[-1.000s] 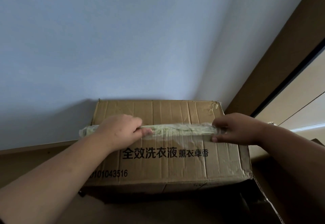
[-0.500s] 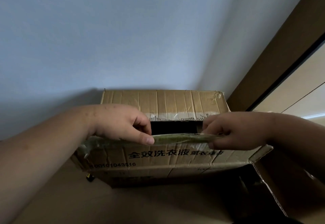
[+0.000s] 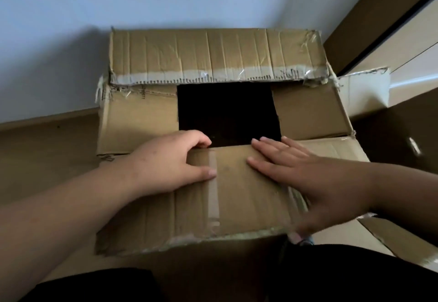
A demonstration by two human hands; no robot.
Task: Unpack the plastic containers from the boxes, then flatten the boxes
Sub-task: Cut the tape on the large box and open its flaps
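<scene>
- Cardboard box [image 3: 220, 102] fills the centre of the frame, its near flap [image 3: 237, 190] folded toward the viewer and the interior too dark to show any containers.
- Left hand [image 3: 170, 164] grips the flap's far edge, fingers curled over it.
- Right hand [image 3: 296, 171] presses flat on the flap, fingers straight.
- Risk: the 2 side flaps [image 3: 137, 117] cover part of the opening; reaching in blind could snag or tear them.

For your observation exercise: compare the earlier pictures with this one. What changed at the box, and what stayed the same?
The near flap has swung open toward the person, exposing the dark opening. The right hand let go and now lies flat on the flap; the left hand still grips its edge. The cardboard box stays by the wall; the far flap is still down.
</scene>
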